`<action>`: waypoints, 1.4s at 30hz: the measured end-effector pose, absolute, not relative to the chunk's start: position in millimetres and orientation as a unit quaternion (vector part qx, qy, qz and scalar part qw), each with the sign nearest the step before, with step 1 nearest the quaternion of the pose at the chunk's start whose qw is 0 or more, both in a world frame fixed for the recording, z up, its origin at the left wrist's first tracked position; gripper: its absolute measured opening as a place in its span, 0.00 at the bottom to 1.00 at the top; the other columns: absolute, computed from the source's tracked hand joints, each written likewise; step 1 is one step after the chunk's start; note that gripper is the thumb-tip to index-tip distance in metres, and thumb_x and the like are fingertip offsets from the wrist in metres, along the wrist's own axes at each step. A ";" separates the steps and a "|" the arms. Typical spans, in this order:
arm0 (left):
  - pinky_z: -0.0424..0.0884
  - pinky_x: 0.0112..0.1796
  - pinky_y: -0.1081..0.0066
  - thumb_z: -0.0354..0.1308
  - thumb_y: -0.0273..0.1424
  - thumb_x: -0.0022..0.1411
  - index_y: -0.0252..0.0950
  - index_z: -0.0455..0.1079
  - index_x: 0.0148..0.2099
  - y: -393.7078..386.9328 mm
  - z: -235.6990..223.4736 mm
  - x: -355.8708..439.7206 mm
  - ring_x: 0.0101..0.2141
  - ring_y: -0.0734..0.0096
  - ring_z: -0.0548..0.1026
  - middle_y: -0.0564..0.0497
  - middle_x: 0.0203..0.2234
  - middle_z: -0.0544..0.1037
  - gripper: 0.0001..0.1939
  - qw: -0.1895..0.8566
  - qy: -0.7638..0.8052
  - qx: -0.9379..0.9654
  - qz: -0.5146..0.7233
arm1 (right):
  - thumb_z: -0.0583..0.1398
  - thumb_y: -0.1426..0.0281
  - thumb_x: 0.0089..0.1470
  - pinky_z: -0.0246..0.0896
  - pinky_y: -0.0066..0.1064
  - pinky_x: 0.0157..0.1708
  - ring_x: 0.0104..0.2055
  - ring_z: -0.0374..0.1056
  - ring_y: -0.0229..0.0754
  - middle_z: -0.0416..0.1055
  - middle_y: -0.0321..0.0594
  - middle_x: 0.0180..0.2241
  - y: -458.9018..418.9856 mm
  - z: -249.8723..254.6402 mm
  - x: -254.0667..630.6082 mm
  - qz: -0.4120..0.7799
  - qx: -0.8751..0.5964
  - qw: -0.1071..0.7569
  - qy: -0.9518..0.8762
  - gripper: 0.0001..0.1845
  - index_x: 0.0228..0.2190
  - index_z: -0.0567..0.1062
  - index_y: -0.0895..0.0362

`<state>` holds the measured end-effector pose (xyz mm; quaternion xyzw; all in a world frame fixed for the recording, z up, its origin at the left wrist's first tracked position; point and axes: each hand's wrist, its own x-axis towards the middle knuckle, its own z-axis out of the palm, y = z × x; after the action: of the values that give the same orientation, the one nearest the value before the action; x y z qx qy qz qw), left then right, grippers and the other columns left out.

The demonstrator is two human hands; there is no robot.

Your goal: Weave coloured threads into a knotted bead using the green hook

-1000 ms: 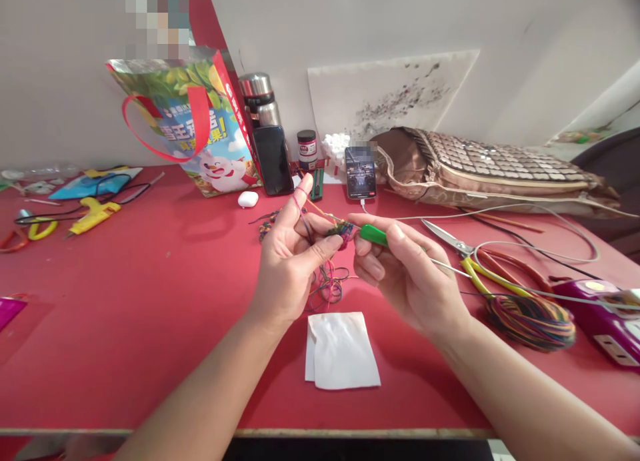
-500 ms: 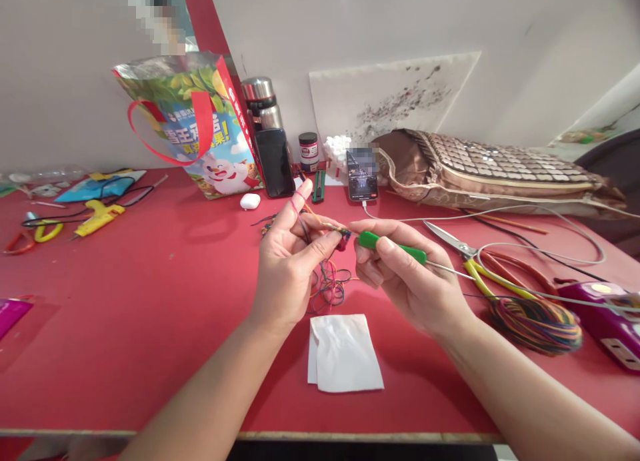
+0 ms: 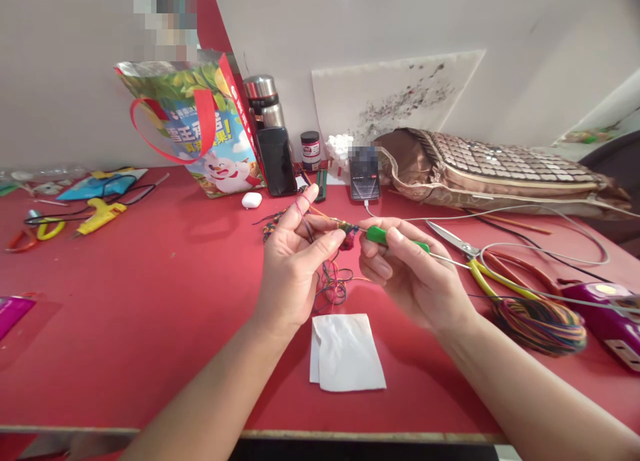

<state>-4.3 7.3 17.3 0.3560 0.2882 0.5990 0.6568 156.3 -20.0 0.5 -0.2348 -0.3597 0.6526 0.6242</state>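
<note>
Pinched between the thumb and fingers of my left hand is a small multicoloured crochet piece. Its index finger is raised, with yarn looped around it. My right hand grips the green handle of a crochet hook, whose metal tip reaches into the crochet piece. A thin metal end sticks out behind the handle to the right. Loose multicoloured yarn hangs in tangled loops below the hands. More of the crocheted work shows behind my left hand.
A folded white tissue lies in front. To the right are scissors, a yarn coil and a purple power strip. A phone, another phone and a shopping bag stand behind; a yellow glue gun lies left.
The right hand and hook have shifted slightly right, and more of the crochet piece shows between the hands. The whole view has moved slightly.
</note>
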 end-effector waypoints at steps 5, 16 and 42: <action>0.80 0.42 0.77 0.81 0.22 0.50 0.38 0.78 0.58 6.4 17.9 -4.1 0.34 0.79 0.83 0.59 0.30 0.85 0.34 0.656 0.291 0.361 0.595 | 0.75 0.64 0.61 0.63 0.27 0.27 0.25 0.62 0.31 0.77 0.37 0.30 -19.6 -0.5 157.0 0.652 -0.230 0.627 -0.360 0.09 0.41 0.90 0.54; 0.80 0.42 0.76 0.82 0.22 0.50 0.39 0.78 0.59 6.0 19.0 -4.9 0.34 0.79 0.83 0.60 0.31 0.84 0.34 0.656 0.293 0.366 0.592 | 0.73 0.62 0.64 0.63 0.28 0.28 0.26 0.62 0.31 0.76 0.38 0.31 -19.7 -2.9 158.2 0.638 -0.227 0.626 -0.386 0.11 0.44 0.90 0.53; 0.78 0.39 0.69 0.77 0.28 0.61 0.48 0.76 0.68 0.2 15.3 -3.5 0.36 0.68 0.81 0.54 0.34 0.83 0.35 0.571 0.335 0.465 0.588 | 0.73 0.60 0.63 0.62 0.31 0.25 0.26 0.61 0.34 0.75 0.37 0.31 -20.4 -1.8 155.8 0.608 -0.263 0.641 -0.387 0.10 0.42 0.89 0.52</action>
<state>-3.5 0.2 15.3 0.4646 0.3349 0.5879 0.5712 155.8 -20.4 -1.8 -0.2626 -0.3874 0.6083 0.6411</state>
